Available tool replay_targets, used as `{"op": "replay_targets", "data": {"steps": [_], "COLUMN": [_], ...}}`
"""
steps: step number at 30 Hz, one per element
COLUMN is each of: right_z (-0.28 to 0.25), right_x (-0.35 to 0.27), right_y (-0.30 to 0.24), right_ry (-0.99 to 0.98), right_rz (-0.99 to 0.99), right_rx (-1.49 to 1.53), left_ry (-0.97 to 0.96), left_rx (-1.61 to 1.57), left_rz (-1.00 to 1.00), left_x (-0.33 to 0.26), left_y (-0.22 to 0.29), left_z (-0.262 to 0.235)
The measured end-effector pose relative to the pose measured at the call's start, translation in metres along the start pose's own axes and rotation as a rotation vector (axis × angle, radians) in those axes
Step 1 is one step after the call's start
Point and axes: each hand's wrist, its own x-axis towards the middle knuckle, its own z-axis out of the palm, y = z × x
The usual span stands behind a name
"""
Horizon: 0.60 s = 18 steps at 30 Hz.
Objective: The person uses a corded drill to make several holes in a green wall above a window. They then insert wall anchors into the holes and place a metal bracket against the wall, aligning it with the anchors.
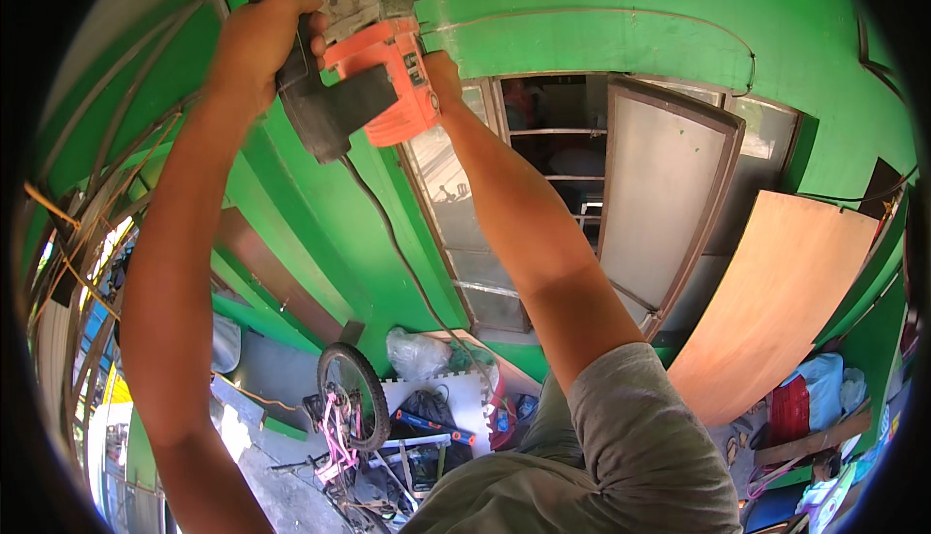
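Note:
Raised high before the green wall [601, 39] is a rotary hammer drill [398, 97] with an orange motor housing, a scuffed grey metal gear case and a black rear handle. My left hand [267, 44] is closed around that handle near its top. On the other side of the housing, my right hand [443, 78] grips the tool; most of its fingers are hidden behind it. A dark power cord [388, 214] hangs from the handle's lower end toward the floor. The tool's front end points to the wall side, and no bit can be made out.
Below the tool is a window with an open frosted pane [669, 185]. A plywood sheet [776, 301] leans at right. A pink bicycle [339, 418] and bagged clutter [417, 355] lie below. Bundled cables and rods [87, 233] run down the left. A thin wire [621, 12] crosses the wall.

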Motion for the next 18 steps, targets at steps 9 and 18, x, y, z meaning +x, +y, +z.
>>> {"op": "replay_targets", "data": {"steps": [9, 18], "right_z": [-0.024, -0.034], "right_x": [-0.033, -0.046], "right_y": [-0.022, -0.027], "right_ry": [-0.037, -0.051], "right_rz": [0.014, -0.035], "right_rx": [-0.073, -0.088], "left_ry": [0.017, 0.006], "left_rx": [-0.002, -0.022], "left_rz": [-0.033, -0.055], "left_x": [-0.015, -0.014], "left_y": [0.01, 0.009], "left_z": [0.003, -0.005]}}
